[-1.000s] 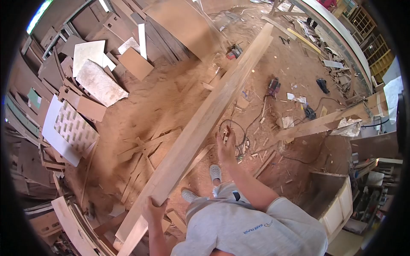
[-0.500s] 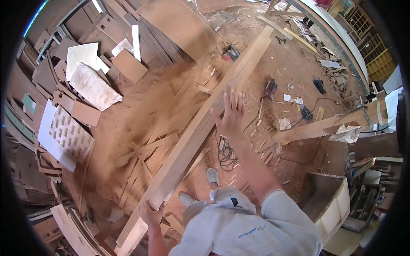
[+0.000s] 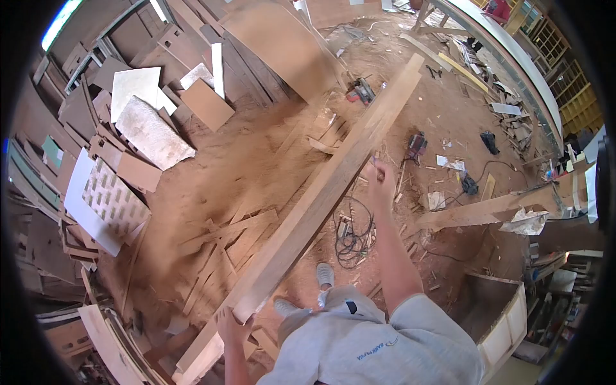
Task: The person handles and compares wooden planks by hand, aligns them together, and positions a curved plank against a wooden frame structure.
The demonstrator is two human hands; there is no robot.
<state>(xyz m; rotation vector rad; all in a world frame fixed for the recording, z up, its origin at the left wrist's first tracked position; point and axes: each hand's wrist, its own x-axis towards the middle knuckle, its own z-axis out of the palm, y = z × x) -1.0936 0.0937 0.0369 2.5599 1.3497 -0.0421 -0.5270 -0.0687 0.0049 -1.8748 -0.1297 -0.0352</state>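
Observation:
A long, thick wooden plank (image 3: 321, 192) runs diagonally from the lower left up to the upper right in front of my body. My left hand (image 3: 234, 327) grips its edge near the lower end, fingers over the wood and thumb on the near side. Beside the plank's right edge, farther up, is my right hand (image 3: 381, 181). Its fingers are curled closed. A small thin tip seems to show at them, too small to name. Beneath the plank, a coiled black cable (image 3: 353, 240) lies on the floor.
Red-and-black power tools (image 3: 416, 147) rest on the dusty floor among wood scraps. Thin offcuts (image 3: 224, 234) lie crossed at left. Boards and panels (image 3: 154, 135) lean along the left side. An open wooden box (image 3: 497, 314) stands at lower right, near a board (image 3: 475, 206).
My right hand has left the plank's top face, where it lay spread, and is now curled beside the right edge. My left hand stays at the lower end. The view has shifted slightly.

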